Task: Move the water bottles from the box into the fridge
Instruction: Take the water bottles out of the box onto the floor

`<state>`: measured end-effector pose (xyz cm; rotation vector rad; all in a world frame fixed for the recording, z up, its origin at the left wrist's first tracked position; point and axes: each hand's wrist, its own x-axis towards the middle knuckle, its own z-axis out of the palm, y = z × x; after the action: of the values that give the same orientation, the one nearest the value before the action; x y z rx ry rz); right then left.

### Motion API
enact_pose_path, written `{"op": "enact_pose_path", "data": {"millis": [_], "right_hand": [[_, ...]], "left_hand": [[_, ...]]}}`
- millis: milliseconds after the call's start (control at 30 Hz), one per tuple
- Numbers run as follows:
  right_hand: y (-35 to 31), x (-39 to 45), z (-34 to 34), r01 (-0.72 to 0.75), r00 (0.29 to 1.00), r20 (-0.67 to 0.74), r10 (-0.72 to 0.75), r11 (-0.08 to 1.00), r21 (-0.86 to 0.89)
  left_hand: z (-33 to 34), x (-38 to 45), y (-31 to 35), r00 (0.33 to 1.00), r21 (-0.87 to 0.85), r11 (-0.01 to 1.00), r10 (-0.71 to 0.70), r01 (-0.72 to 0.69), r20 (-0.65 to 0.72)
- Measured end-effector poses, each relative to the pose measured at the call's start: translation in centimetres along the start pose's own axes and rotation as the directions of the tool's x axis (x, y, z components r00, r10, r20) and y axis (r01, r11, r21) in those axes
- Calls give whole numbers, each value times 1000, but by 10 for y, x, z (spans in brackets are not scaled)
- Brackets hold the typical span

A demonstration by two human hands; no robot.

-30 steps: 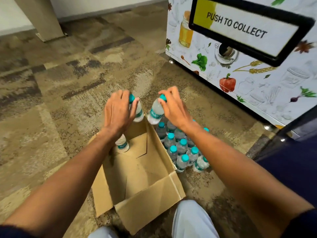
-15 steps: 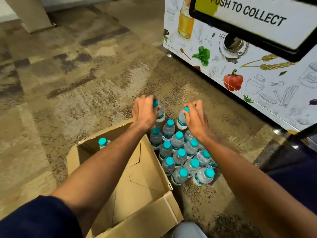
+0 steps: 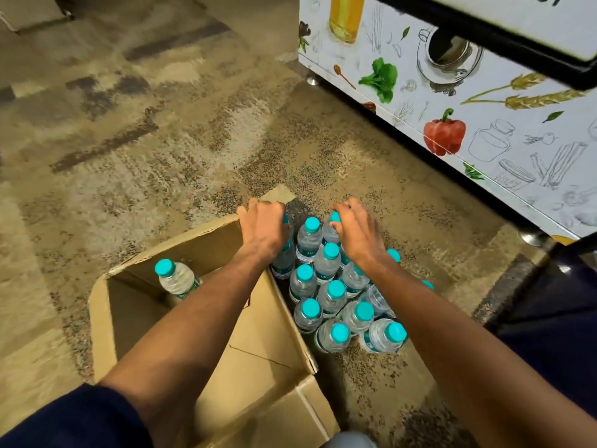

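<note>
An open cardboard box (image 3: 106,318) lies on the carpet with one clear water bottle (image 3: 176,279), teal-capped, standing in its far left corner. Right of the box stands a cluster of several such bottles (image 3: 332,295) on the floor. My left hand (image 3: 265,229) grips the top of a bottle (image 3: 284,263) at the cluster's far left corner, its base on the floor. My right hand (image 3: 357,232) holds the cap of another bottle (image 3: 331,229) at the cluster's far edge. The fridge's inside is not in view.
A white cabinet (image 3: 452,101) printed with vegetables and jars stands to the right, a black-framed sign (image 3: 517,43) jutting from it. One metal foot (image 3: 311,79) rests on the carpet. A dark panel (image 3: 565,286) sits at the right edge. My knee (image 3: 349,440) shows at the bottom.
Both hands have carried their bottles from above the box down and rightward to the far edge of the floor cluster. The camera has dipped lower and closer.
</note>
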<state>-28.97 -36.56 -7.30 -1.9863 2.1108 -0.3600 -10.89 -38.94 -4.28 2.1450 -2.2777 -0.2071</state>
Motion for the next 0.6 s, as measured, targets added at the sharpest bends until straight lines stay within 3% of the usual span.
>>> {"op": "enact_pose_path", "data": {"millis": [133,333,467,600], "right_hand": [[-4,1,-8,2,1000,-2,-2,998,-66],[-34,-18,-35,-20,990,-138,32,996,90],[-72,-38,-38,118,982,-164,-92,981,156],[-120,-68,-27,257,961,-147,-235,954,155]], "left_hand": [[-13,-4,2,999,5,999,33,-33,6],[-41,-35,-22,982,-78,992,85,-99,-167],[-53,-68,-52,970,-1,993,112,-115,-216],[-59,-103,-89,973,41,999,35,-27,-226]]}}
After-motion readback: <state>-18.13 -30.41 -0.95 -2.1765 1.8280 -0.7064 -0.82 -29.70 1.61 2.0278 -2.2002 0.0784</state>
